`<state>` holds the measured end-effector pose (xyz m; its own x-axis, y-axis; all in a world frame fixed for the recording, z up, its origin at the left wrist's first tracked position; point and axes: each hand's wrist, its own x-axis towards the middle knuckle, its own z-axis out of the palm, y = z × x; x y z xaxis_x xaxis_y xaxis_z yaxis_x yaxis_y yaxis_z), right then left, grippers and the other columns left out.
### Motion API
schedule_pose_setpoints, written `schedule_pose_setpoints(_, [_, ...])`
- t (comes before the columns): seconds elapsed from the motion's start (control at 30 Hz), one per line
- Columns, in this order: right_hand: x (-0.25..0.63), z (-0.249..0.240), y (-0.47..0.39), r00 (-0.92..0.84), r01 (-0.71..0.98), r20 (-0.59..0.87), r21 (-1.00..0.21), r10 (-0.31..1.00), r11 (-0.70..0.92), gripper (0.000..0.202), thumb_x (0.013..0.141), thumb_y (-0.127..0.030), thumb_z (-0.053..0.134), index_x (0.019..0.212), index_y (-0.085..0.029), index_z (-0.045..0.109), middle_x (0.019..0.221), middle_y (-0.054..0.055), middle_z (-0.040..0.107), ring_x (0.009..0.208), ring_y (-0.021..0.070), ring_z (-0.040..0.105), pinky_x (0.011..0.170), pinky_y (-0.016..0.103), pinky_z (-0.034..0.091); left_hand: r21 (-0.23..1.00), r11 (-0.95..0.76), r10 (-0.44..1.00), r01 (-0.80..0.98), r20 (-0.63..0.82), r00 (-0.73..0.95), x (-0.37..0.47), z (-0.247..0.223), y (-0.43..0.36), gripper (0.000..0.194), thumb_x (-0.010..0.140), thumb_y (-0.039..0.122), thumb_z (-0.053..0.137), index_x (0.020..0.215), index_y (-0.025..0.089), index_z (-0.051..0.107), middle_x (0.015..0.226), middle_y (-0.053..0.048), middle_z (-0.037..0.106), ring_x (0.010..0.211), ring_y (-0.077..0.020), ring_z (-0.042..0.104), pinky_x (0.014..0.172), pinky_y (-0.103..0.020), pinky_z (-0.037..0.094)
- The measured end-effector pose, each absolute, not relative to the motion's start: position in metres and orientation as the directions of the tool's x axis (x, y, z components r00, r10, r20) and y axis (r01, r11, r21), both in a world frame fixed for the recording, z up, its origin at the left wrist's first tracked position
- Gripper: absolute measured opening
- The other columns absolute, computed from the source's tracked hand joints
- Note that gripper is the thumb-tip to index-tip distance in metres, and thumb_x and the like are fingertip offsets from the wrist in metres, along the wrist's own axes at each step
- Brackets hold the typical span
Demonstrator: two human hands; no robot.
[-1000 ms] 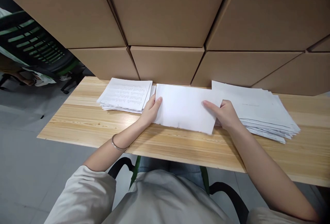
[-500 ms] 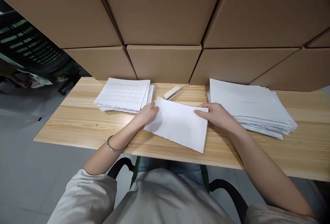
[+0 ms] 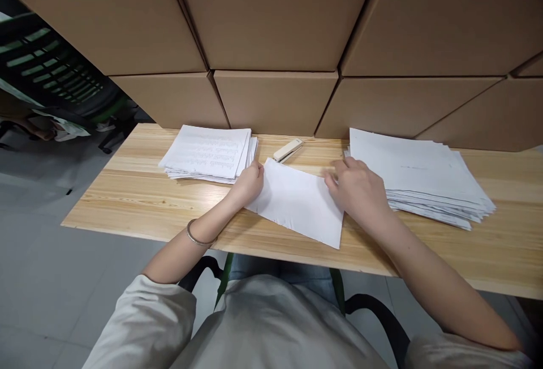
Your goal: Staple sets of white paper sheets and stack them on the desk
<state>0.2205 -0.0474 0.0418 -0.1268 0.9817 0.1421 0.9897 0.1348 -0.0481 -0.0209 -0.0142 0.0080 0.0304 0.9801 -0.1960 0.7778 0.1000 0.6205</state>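
Observation:
White paper (image 3: 297, 202) lies low over the table in front of me, its lower edge slightly ragged. My left hand (image 3: 251, 181) pinches its upper left corner. Over the paper's upper right corner is my right hand (image 3: 358, 188), back of the hand up, with thumb and fingers apart and bent downward. Its fingertips are partly hidden near the right-hand paper stack (image 3: 411, 168). Just beyond the paper rests a cream stapler (image 3: 288, 149). Close to my left hand is another paper stack (image 3: 206, 151), with lines of writing on its top sheet.
Brown cardboard boxes (image 3: 275, 103) form a wall along the back of the wooden table (image 3: 127, 188). At the far left stands a dark slatted chair or crate (image 3: 51, 69), with part of a person near it. A chair's armrest (image 3: 377, 318) is beside my lap.
My right hand has let go of the paper's right corner and turned palm down, moving slightly up toward the right stack. My left hand keeps its hold. The view has shifted a little.

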Motion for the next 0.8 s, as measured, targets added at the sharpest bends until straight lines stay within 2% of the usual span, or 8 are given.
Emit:
schedule_pose_setpoints(0.1, [0.21, 0.036, -0.031, -0.337, 0.924, 0.27, -0.092, 0.902, 0.372, 0.049, 0.092, -0.014, 0.04, 0.138, -0.001, 0.053, 0.14, 0.021, 0.056, 0.133, 0.0327, 0.051, 0.109, 0.048, 0.043, 0.645, 0.102, 0.979, 0.758, -0.202, 0.04, -0.018, 0.004, -0.01, 0.018, 0.096, 0.023, 0.035, 0.092, 0.02, 0.053, 0.097, -0.012, 0.07, 0.092, -0.0247, 0.065, 0.081, -0.034, 0.046])
schedule_pose_setpoints(0.2, [0.197, 0.026, -0.009, -0.512, 0.816, 0.239, -0.164, 0.825, 0.554, 0.06, 0.087, -0.004, 0.037, 0.146, -0.003, 0.043, 0.154, 0.015, 0.042, 0.144, 0.0259, 0.036, 0.12, 0.045, 0.03, 0.664, 0.115, 0.98, 0.739, -0.198, 0.026, -0.014, -0.001, -0.005, 0.015, 0.095, 0.022, 0.037, 0.092, 0.02, 0.052, 0.099, -0.011, 0.07, 0.092, -0.0238, 0.065, 0.082, -0.033, 0.047])
schedule_pose_setpoints(0.3, [0.184, 0.014, 0.007, -0.592, 0.751, 0.204, -0.212, 0.78, 0.626, 0.063, 0.086, 0.001, 0.031, 0.147, -0.008, 0.044, 0.155, 0.01, 0.041, 0.146, 0.0218, 0.033, 0.122, 0.045, 0.027, 0.663, 0.126, 0.981, 0.738, -0.192, 0.005, -0.01, -0.003, -0.002, 0.015, 0.095, 0.021, 0.037, 0.093, 0.019, 0.052, 0.099, -0.012, 0.07, 0.092, -0.0238, 0.065, 0.082, -0.034, 0.047])
schedule_pose_setpoints(0.43, [0.177, 0.003, 0.011, -0.625, 0.721, 0.193, -0.229, 0.757, 0.654, 0.062, 0.087, 0.002, 0.03, 0.145, -0.009, 0.047, 0.153, 0.009, 0.044, 0.145, 0.0219, 0.035, 0.122, 0.046, 0.029, 0.666, 0.124, 0.983, 0.736, -0.185, 0.002, -0.01, -0.003, -0.002, 0.015, 0.096, 0.021, 0.038, 0.095, 0.019, 0.053, 0.1, -0.011, 0.07, 0.093, -0.0232, 0.065, 0.084, -0.033, 0.047])
schedule_pose_setpoints(0.67, [0.172, -0.008, 0.007, -0.622, 0.727, 0.223, -0.193, 0.751, 0.659, 0.056, 0.093, 0.0, 0.027, 0.142, -0.009, 0.051, 0.151, 0.011, 0.045, 0.144, 0.0235, 0.036, 0.119, 0.048, 0.034, 0.668, 0.114, 0.984, 0.736, -0.178, 0.009, -0.009, -0.001, -0.005, 0.016, 0.096, 0.021, 0.038, 0.097, 0.019, 0.054, 0.098, -0.011, 0.07, 0.092, -0.0236, 0.065, 0.083, -0.033, 0.047])
schedule_pose_setpoints(0.8, [0.165, -0.007, 0.003, -0.638, 0.734, 0.205, -0.126, 0.742, 0.667, 0.052, 0.094, -0.003, 0.03, 0.143, -0.004, 0.049, 0.15, 0.015, 0.046, 0.144, 0.0272, 0.037, 0.119, 0.048, 0.033, 0.673, 0.12, 0.984, 0.73, -0.18, 0.004, -0.008, 0.0, -0.006, 0.015, 0.096, 0.022, 0.04, 0.098, 0.018, 0.055, 0.098, -0.01, 0.071, 0.093, -0.0229, 0.066, 0.084, -0.033, 0.047])
